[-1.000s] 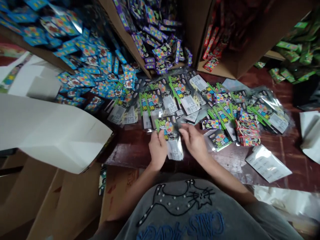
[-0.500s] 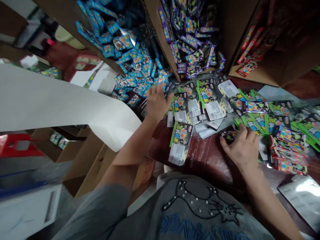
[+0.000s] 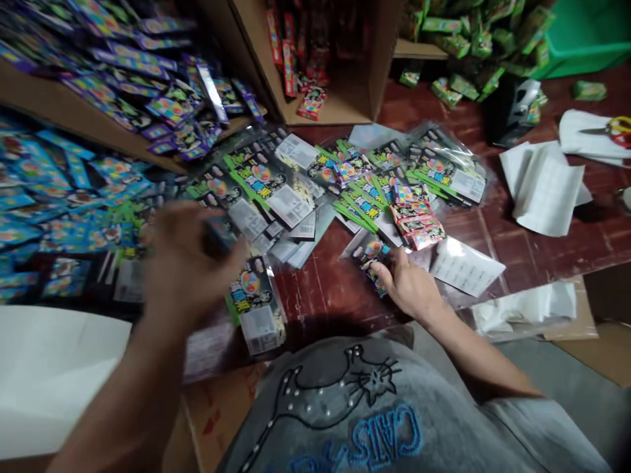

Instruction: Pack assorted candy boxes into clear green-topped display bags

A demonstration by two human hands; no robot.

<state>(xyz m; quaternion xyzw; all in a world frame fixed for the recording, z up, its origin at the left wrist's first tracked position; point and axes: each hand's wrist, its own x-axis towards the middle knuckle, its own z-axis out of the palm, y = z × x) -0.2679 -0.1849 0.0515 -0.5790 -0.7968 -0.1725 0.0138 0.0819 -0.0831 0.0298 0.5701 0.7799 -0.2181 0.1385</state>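
Observation:
My left hand (image 3: 190, 263) is smeared by motion above the left part of the table. Its thumb and fingers are closed round what looks like a small dark-blue packet (image 3: 217, 238). Below it lies a black printed bag (image 3: 256, 305) with a green strip and a white label. My right hand (image 3: 411, 286) grips a black printed bag (image 3: 372, 253) near the table's front edge, its fingertips curled over the near end. Just beyond the right hand rests a short row of red snack packets (image 3: 419, 230) with a purple packet (image 3: 409, 192) at its far end.
Loose blue packets (image 3: 73, 217) heap at the left. Cartons behind hold purple packets (image 3: 142, 66) and red packets (image 3: 313, 102). More black bags (image 3: 263, 177) overlap mid-table. Green packets (image 3: 458, 85), a green bin (image 3: 586, 39), scissors (image 3: 616, 130) and white sheets (image 3: 549, 187) are at right.
The view has swung right. My left hand has come away from the blue packets with a small packet. My right hand has moved to a black bag nearer the front edge.

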